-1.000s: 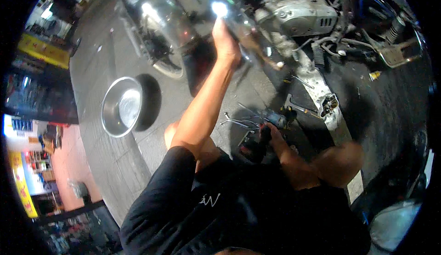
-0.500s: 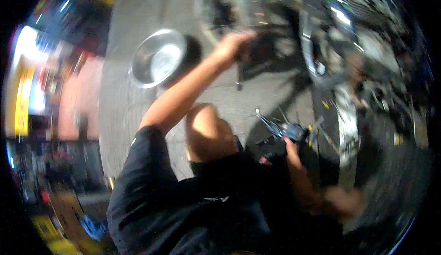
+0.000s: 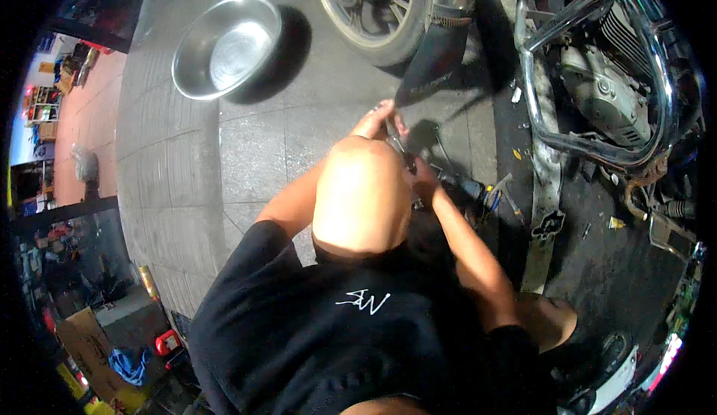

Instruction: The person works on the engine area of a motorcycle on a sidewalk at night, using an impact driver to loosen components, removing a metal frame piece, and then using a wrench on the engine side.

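Beyond my bent knee, my left hand is closed around a slim silvery metal tool, fingertips wrapped on its upper end. My right hand is closed at the tool's lower, dark end, close to the left one. The knee covers part of the left hand and wrist, so the tool's exact kind is unclear. Hand tools lie on the floor just right of my right hand, among them blue-handled pliers and a thin metal rod.
Ahead stands a motorcycle wheel with a black mudflap. A steel basin sits at far left. To the right are a chrome crash bar and engine. A cardboard box is at lower left.
My left hand has drawn back from beside the wheel toward my knee. My right hand has left the floor tools and moved up and left, and both hands now meet on the metal tool.
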### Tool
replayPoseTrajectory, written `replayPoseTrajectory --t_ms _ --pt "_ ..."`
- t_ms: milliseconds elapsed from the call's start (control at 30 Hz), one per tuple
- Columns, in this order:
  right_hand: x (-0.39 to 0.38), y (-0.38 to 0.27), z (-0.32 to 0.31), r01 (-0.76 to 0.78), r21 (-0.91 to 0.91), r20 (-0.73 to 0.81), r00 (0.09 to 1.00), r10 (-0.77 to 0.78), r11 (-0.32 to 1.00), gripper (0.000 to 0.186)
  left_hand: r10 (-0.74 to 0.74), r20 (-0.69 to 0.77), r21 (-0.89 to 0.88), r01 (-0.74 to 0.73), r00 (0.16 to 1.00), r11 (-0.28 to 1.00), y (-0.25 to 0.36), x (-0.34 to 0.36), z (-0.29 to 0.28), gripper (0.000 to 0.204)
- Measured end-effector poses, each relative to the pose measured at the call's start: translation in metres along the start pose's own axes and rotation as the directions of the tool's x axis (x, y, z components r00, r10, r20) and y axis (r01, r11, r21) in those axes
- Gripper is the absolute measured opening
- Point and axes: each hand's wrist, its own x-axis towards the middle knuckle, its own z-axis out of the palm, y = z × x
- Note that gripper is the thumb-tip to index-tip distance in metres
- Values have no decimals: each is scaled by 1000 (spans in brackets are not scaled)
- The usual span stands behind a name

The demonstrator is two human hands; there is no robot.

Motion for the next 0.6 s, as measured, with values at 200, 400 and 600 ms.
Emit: replayPoseTrajectory --t_ms 200,400,600 --pt "17 22 24 -259 448 190 963 192 856 24 0 -137 365 51 991 930 43 -3 -21 42" --pt "-19 47 -2 -240 309 68 971 230 920 23 834 225 868 286 504 -407 230 -14 -174 52" --pt "-35 71 -36 -237 82 -62 968 243 968 29 536 -192 472 556 822 -684 243 -22 -195 34"
